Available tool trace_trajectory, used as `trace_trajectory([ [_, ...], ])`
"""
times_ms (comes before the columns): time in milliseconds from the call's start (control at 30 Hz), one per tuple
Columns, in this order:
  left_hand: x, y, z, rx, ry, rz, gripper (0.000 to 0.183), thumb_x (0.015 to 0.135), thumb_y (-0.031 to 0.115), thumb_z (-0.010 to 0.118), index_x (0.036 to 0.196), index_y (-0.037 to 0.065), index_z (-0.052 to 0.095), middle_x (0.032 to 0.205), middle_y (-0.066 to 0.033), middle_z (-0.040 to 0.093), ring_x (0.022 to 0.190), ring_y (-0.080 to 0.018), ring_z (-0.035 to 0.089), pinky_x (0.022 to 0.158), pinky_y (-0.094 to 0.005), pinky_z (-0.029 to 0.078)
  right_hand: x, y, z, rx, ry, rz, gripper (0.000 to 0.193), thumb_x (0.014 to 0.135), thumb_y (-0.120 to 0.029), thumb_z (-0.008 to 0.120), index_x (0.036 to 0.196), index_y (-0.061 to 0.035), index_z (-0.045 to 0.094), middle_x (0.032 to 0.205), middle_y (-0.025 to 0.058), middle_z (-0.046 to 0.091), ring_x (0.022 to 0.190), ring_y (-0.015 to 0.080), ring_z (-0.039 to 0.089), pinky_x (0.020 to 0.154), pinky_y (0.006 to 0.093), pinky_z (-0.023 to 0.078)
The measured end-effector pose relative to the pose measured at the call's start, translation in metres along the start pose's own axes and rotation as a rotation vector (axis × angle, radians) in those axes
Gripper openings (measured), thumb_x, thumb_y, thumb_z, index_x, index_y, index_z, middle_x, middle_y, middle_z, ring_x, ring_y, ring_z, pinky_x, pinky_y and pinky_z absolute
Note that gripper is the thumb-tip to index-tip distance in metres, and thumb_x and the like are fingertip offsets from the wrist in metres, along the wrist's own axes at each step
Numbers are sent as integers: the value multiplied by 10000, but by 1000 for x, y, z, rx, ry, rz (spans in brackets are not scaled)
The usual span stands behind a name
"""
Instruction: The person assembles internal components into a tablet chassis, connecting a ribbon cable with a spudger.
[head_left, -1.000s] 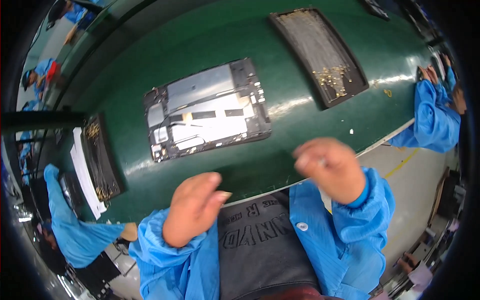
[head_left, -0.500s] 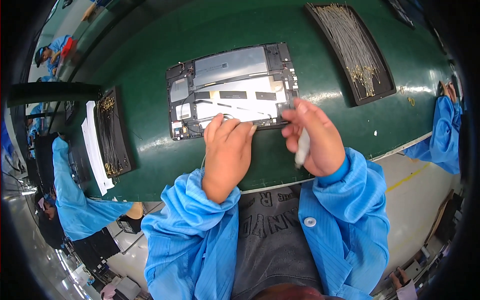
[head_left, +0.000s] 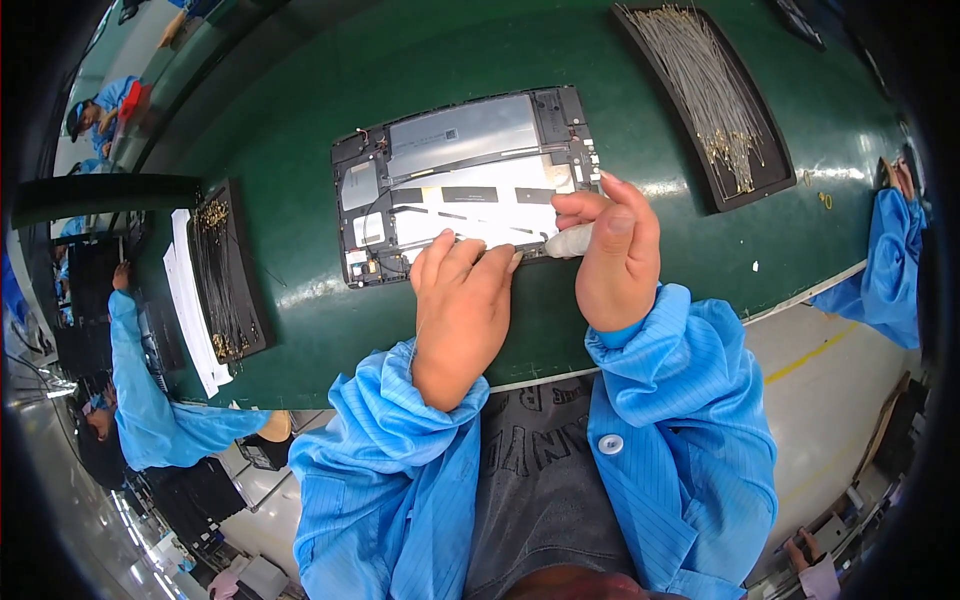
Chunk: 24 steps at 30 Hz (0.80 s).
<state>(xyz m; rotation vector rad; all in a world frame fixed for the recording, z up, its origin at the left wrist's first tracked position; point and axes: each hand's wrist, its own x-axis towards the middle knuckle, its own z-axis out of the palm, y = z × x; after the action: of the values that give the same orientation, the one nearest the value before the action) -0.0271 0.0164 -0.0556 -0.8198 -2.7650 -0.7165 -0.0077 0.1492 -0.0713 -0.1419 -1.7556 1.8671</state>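
An opened tablet-like device (head_left: pixel 455 160) lies on the green bench, its inside showing a silver battery, white plates and dark frame parts. My left hand (head_left: pixel 465 310) rests at its near edge, fingers stretched and tips on the frame; a thin grey line runs beside its wrist. At the near right part of the device is my right hand (head_left: pixel 620 260), fingers apart. A white finger-shaped covering (head_left: pixel 568 241), seemingly on one of its fingers, points left and touches the near edge. What lies under the fingertips is hidden.
A black tray (head_left: pixel 765 165) of grey cables with gold ends stands at the right. Another tray (head_left: pixel 240 290) with black cables sits left, beside white sheets (head_left: pixel 190 300). Small yellow rings (head_left: pixel 826 201) lie far right. Co-workers' blue sleeves (head_left: pixel 890 265) show at both sides.
My right hand has moved left and turned, bringing the white-covered finger from pointing down onto the device's near edge. My left hand has shifted slightly right and stays at the edge.
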Motion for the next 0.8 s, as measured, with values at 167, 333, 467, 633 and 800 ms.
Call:
trace_trajectory([
  [167,-2,0,-1,0,-10,5,153,687,104,582,840,95,578,824,-63,506,905,-305,445,812,-401,311,-2,0,0,-52,-62,-6,299,868,-222,377,1084,-15,368,850,106,571,733,128,511,680,252,415],
  [333,-1,3,2,-10,-10,18,151,688,102,582,839,94,577,826,-61,511,910,-303,445,812,-404,310,-1,1,-5,-80,-61,1,273,863,-228,391,1033,-14,385,814,112,571,731,151,540,658,264,427],
  [467,1,0,0,-8,3,1,161,678,98,581,839,101,579,823,-57,512,910,-300,445,813,-404,309,12,-18,4,-186,-125,-9,207,837,-175,446,966,-13,431,750,119,567,642,202,559,600,306,444],
  [633,5,-8,-12,-11,-75,9,146,667,111,551,811,102,577,830,-58,521,888,-292,452,818,-404,301,24,-32,22,-631,-414,-296,123,737,-137,540,782,-26,516,660,157,525,601,325,514,540,383,421],
  [800,34,-45,-37,59,-74,175,108,654,94,517,743,76,574,667,-61,535,748,-250,495,656,-344,385,24,-11,7,-71,-132,368,243,860,-220,387,986,-19,439,676,75,546,562,132,515,489,238,405],
])
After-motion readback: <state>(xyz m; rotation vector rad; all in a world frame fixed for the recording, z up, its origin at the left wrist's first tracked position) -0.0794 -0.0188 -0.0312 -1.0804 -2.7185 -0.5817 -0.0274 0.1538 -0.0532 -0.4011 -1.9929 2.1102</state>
